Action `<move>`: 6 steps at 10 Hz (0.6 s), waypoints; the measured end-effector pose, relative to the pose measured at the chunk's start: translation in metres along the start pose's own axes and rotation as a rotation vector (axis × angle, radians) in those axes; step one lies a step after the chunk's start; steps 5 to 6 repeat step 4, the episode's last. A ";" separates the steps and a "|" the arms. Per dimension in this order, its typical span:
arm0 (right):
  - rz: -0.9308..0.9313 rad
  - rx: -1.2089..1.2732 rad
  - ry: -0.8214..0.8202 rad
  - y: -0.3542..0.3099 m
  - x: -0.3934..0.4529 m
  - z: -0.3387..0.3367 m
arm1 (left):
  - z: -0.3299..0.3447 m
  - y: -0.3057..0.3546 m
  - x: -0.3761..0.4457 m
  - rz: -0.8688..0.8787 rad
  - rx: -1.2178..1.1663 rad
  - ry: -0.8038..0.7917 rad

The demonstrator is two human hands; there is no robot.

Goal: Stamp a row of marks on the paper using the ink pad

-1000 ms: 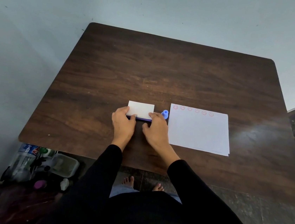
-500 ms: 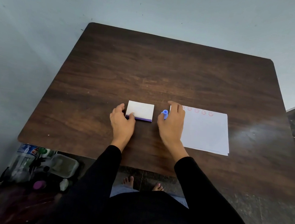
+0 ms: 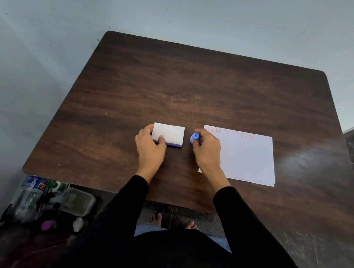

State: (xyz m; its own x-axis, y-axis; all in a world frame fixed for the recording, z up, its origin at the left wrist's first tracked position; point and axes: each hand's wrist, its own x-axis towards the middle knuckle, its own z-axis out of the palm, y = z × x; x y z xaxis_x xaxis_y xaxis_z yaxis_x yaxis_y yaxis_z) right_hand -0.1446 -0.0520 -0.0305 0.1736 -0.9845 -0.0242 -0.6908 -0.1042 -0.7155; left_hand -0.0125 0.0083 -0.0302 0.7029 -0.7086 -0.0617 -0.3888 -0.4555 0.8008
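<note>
- Both hands rest on the surface (image 3: 199, 88): the left hand (image 3: 150, 147) grips the near left corner of the ink pad (image 3: 168, 134), thumb on its front edge and fingers curled round its left side; the right hand (image 3: 207, 151) pinches the blue stamp (image 3: 194, 137) between thumb and fingers.
- Dark wood-grain surface, set against a pale wall, carries everything.
- Paper (image 3: 246, 159) lies to the right of the pad, well apart from it, its left edge partly under the right hand.
- Ink pad sits shut, white lid on top, a purple strip along its near edge.
- Stamp sits between pad and paper, just beside the paper's left edge (whether its base touches the wood cannot be told).
- Six red smiley marks (image 3: 231, 132) run in a row along the paper's far edge, starting at the left corner.
</note>
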 end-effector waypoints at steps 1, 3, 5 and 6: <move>-0.012 -0.006 -0.013 0.003 -0.001 -0.004 | 0.002 0.004 -0.003 0.062 0.003 -0.013; -0.127 -0.097 0.152 0.015 -0.011 -0.013 | 0.006 0.006 -0.023 0.438 0.124 -0.016; -0.207 -0.125 0.326 0.026 -0.021 -0.012 | 0.008 -0.002 -0.038 0.641 0.204 -0.051; -0.207 -0.125 0.326 0.026 -0.021 -0.012 | 0.008 -0.002 -0.038 0.641 0.204 -0.051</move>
